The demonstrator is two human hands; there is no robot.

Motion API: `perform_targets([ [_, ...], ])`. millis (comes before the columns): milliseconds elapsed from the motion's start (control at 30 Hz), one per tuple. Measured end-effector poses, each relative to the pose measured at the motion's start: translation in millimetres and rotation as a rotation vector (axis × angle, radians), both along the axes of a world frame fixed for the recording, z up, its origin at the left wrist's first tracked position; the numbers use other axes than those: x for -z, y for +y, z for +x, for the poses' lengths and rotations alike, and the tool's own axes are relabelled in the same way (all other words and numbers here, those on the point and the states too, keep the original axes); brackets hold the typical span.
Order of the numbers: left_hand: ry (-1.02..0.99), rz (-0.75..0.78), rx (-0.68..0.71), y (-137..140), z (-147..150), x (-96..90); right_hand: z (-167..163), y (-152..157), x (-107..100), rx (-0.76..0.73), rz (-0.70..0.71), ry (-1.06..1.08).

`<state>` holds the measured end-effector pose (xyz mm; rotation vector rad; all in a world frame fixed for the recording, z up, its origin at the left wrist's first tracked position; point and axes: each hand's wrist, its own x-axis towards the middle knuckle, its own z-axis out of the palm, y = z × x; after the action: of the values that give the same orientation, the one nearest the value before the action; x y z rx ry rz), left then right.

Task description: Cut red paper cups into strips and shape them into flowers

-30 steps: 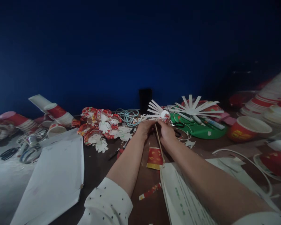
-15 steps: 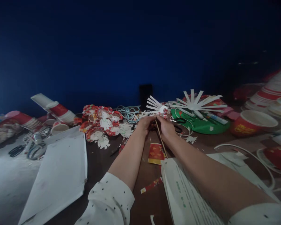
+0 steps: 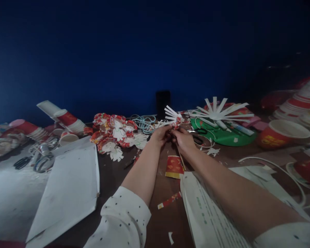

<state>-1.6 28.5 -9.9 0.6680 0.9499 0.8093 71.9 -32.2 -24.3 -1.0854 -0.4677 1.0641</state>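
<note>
My left hand (image 3: pixel 160 136) and my right hand (image 3: pixel 184 139) meet at the middle of the table, fingers closed round a cut paper cup (image 3: pixel 172 113). Its white strips fan out up and left; a red patterned part shows above my right fingers. A thin wooden stick (image 3: pixel 181 159) slants down from between the hands, by my right fingertips. The exact grip on cup and stick is hidden. Below the hands lies a red and gold paper cup piece (image 3: pixel 174 167). Dark-handled scissors (image 3: pixel 200 131) lie just right of my right hand.
Right of the hands, another fringed white cup (image 3: pixel 217 115) rests over a green sheet (image 3: pixel 232 137). A red paper cup (image 3: pixel 284 134) and stacked cups stand farther right. Red and white cut pieces (image 3: pixel 116 132) pile up left, behind a white board (image 3: pixel 67 186). Printed paper (image 3: pixel 204 206) lies under my right forearm.
The fringed cup has turned in my fingers: its round white base faced me before, and now more of the red side shows. The whole view has shifted slightly.
</note>
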Motion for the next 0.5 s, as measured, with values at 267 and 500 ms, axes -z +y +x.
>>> perform_targets([
  [267, -0.055, 0.012, 0.026, -3.8, -5.1, -1.4, 6.7, 0.7, -7.9, -0.050, -0.049, 0.126],
  [500, 0.010, 0.063, 0.055, -5.4, -4.1, -2.9, 8.4, 1.8, -3.7, -0.057, 0.044, 0.100],
])
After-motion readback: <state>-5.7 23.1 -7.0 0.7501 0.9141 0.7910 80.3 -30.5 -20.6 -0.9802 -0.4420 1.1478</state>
